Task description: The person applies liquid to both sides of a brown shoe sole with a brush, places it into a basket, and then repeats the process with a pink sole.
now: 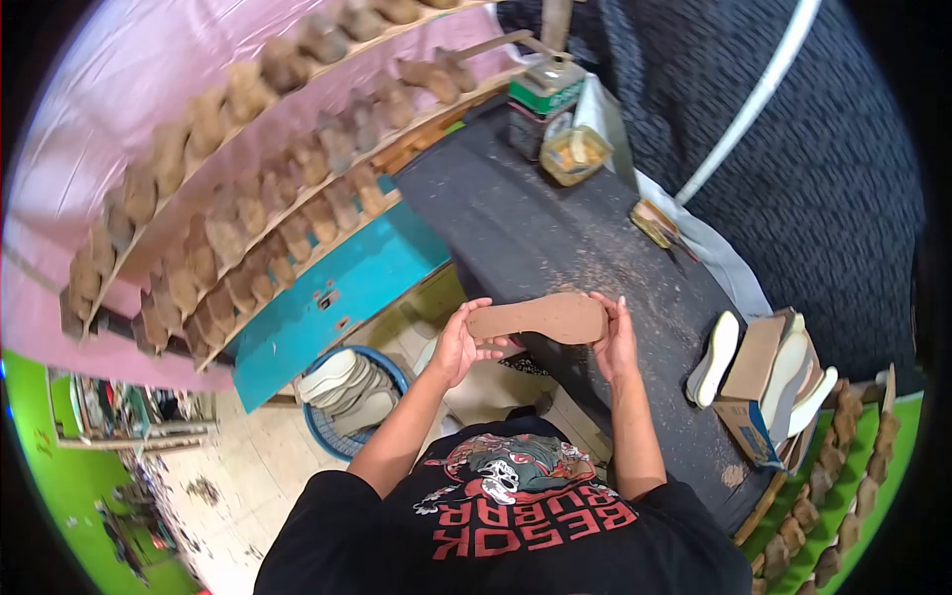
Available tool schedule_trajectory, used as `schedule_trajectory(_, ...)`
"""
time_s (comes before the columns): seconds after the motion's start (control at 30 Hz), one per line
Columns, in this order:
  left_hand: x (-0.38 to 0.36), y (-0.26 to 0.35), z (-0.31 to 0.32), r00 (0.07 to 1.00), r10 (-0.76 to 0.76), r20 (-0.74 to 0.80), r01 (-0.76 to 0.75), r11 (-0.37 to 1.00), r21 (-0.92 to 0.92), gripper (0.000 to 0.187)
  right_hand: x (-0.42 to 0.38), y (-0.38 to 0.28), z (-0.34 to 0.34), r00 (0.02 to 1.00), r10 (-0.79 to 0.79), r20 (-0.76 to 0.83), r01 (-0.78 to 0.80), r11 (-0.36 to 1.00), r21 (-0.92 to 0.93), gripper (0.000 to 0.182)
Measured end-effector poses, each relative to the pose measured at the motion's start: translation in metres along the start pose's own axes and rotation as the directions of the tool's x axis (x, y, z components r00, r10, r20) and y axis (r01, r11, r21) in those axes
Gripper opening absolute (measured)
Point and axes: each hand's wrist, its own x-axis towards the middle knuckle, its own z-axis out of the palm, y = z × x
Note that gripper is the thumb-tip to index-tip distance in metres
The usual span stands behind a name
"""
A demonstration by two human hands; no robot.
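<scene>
Stretched between my two hands is a brown shoe insole [540, 317], held level above the near edge of the dark table. My left hand [459, 344] grips its narrower end, thumb on top and fingers curled beneath. At the wider end, my right hand [616, 337] pinches the edge between thumb and fingers. Brown shavings [605, 273] are scattered over the table just beyond the insole.
A cardboard box [759, 372] of soles stands on the right, a pale sole [712, 359] beside it. A tin can [543, 99] and a plastic tub [575, 156] sit at the back. Shelves of wooden shoe lasts [223, 223] line the left. A blue basket [312, 421] of soles is on the floor.
</scene>
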Motion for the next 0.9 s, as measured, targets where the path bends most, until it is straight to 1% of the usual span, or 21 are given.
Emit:
schedule_trajectory(0.03,-0.012,0.005,-0.017,1.000,0.021,-0.020,-0.021,1.000,-0.023,0.057,0.000,0.011,0.018,1.000,0.016,0.025,-0.015,1.000,-0.022,0.061)
schedule_trajectory(0.1,-0.039,0.011,-0.052,0.996,0.027,-0.088,-0.030,0.999,-0.040,0.056,0.002,0.039,0.044,0.994,0.096,0.050,-0.091,0.991,-0.098,0.061)
schedule_trajectory(0.13,-0.053,0.015,-0.066,0.990,0.063,-0.123,-0.069,0.996,-0.048,0.056,0.003,0.051,0.056,0.985,0.141,0.101,-0.125,0.981,-0.151,0.063)
schedule_trajectory(0.17,-0.066,0.016,-0.082,0.986,0.074,-0.148,-0.085,0.994,-0.068,0.056,0.004,0.061,0.066,0.979,0.163,0.120,-0.142,0.975,-0.172,0.063)
schedule_trajectory(0.23,-0.088,0.022,-0.112,0.960,0.123,-0.252,-0.147,0.986,-0.078,0.055,0.004,0.077,0.100,0.927,0.318,0.199,-0.271,0.934,-0.234,0.064)
schedule_trajectory(0.3,-0.109,0.028,-0.135,0.936,0.143,-0.321,-0.186,0.977,-0.108,0.053,0.007,0.091,0.129,0.895,0.379,0.235,-0.307,0.906,-0.293,0.065)
schedule_trajectory(0.37,-0.128,0.027,-0.158,0.897,0.194,-0.397,-0.257,0.960,-0.114,0.051,0.009,0.100,0.157,0.836,0.484,0.259,-0.363,0.841,-0.400,0.065)
schedule_trajectory(0.4,-0.137,0.031,-0.163,0.872,0.182,-0.455,-0.269,0.954,-0.134,0.049,0.015,0.110,0.164,0.799,0.520,0.301,-0.390,0.830,-0.399,0.061)
schedule_trajectory(0.43,-0.144,0.029,-0.172,0.853,0.180,-0.490,-0.290,0.944,-0.157,0.049,0.020,0.118,0.173,0.775,0.554,0.305,-0.405,0.805,-0.433,0.061)
schedule_trajectory(0.5,-0.161,0.023,-0.185,0.784,0.219,-0.580,-0.348,0.930,-0.119,0.048,0.030,0.135,0.193,0.707,0.611,0.355,-0.396,0.759,-0.518,0.055)
schedule_trajectory(0.53,-0.171,0.021,-0.189,0.750,0.243,-0.615,-0.385,0.917,-0.107,0.046,0.036,0.147,0.202,0.688,0.638,0.345,-0.380,0.722,-0.578,0.049)
schedule_trajectory(0.57,-0.182,0.016,-0.187,0.718,0.244,-0.652,-0.404,0.909,-0.104,0.046,0.042,0.156,0.210,0.653,0.666,0.361,-0.387,0.703,-0.597,0.049)
schedule_trajectory(0.63,-0.202,0.013,-0.180,0.634,0.191,-0.749,-0.430,0.892,-0.136,0.045,0.055,0.171,0.231,0.526,0.788,0.321,-0.281,0.517,-0.809,0.047)
schedule_trajectory(0.7,-0.220,-0.004,-0.182,0.585,0.168,-0.793,-0.444,0.885,-0.140,0.048,0.060,0.181,0.252,0.452,0.824,0.342,-0.252,0.486,-0.837,0.047)
schedule_trajectory(0.77,-0.233,-0.024,-0.181,0.485,0.095,-0.869,-0.444,0.883,-0.151,0.048,0.060,0.187,0.272,0.370,0.872,0.320,-0.137,0.392,-0.909,0.047)
schedule_trajectory(0.8,-0.241,-0.034,-0.178,0.478,0.104,-0.872,-0.468,0.870,-0.153,0.049,0.069,0.203,0.272,0.291,0.901,0.323,-0.102,0.365,-0.925,0.050)
schedule_trajectory(0.83,-0.249,-0.043,-0.176,0.452,0.087,-0.888,-0.468,0.870,-0.153,0.049,0.069,0.214,0.273,0.259,0.912,0.317,-0.108,0.353,-0.929,0.050)
schedule_trajectory(0.9,-0.258,-0.055,-0.173,0.421,0.056,-0.905,-0.494,0.851,-0.177,0.053,0.068,0.228,0.282,0.170,0.950,0.262,-0.043,0.273,-0.961,0.056)
